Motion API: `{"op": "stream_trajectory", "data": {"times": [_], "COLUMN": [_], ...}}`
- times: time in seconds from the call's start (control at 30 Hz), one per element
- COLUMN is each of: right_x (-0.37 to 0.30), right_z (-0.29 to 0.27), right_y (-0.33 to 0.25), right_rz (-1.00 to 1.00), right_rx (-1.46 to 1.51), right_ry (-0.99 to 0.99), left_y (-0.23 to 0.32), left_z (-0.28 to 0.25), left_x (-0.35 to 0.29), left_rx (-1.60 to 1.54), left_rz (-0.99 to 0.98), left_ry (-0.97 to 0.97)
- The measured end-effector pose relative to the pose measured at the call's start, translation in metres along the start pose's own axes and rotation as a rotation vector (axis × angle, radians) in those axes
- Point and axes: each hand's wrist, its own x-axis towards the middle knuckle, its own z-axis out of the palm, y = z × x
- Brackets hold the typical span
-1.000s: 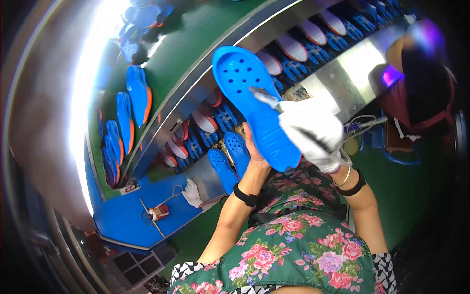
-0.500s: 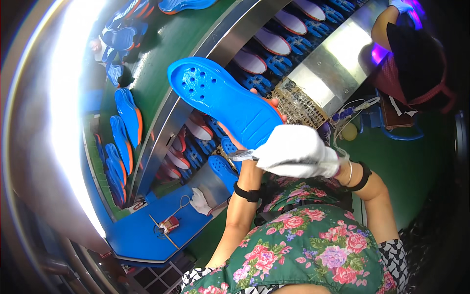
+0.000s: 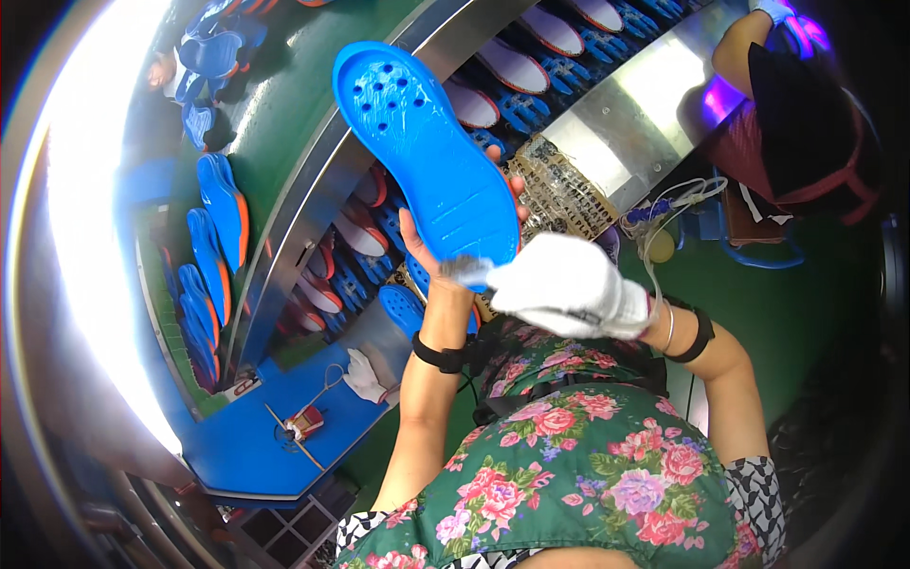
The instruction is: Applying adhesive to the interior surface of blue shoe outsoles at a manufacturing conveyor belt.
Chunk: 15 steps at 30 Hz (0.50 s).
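Note:
A blue shoe sole (image 3: 444, 171) is tilted up in front of me, with a wet shine and several small holes at its far end. My bare left hand (image 3: 420, 245) supports it from behind, the thumb at its left edge and fingertips at its right. A white knitted glove covers my right hand (image 3: 566, 290), which is closed at the near end of the sole. From that hand a brush (image 3: 465, 271) sticks out to the left, blurred, its bristles over the sole's near edge. The glove hides the brush's handle.
Blue soles with orange edges (image 3: 225, 204) line the green belt (image 3: 294, 104) beyond a metal rail (image 3: 313, 180). Shoe uppers (image 3: 512, 66) and blue soles fill a lower level. A blue table (image 3: 237, 450) holds a small red container (image 3: 305, 423) and a white glove (image 3: 364, 376). Another person (image 3: 796, 123) works at upper right.
The sole has swung more upright and its far end has risen. My left hand has moved slightly left with it. The brush has shifted over the sole's near edge.

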Motion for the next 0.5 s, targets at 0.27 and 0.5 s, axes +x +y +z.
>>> {"op": "stream_trajectory", "data": {"times": [0.27, 0.5], "right_x": [0.004, 0.007], "right_z": [-0.007, -0.014], "right_y": [0.005, 0.003], "right_rz": [0.207, 0.31], "right_rx": [0.129, 0.319], "right_ry": [0.018, 0.05], "left_y": [0.012, 0.022], "left_z": [-0.004, 0.013], "left_x": [-0.002, 0.005], "left_rx": [-0.022, 0.226], "left_rz": [-0.13, -0.253], "left_ry": [-0.074, -0.136]}}
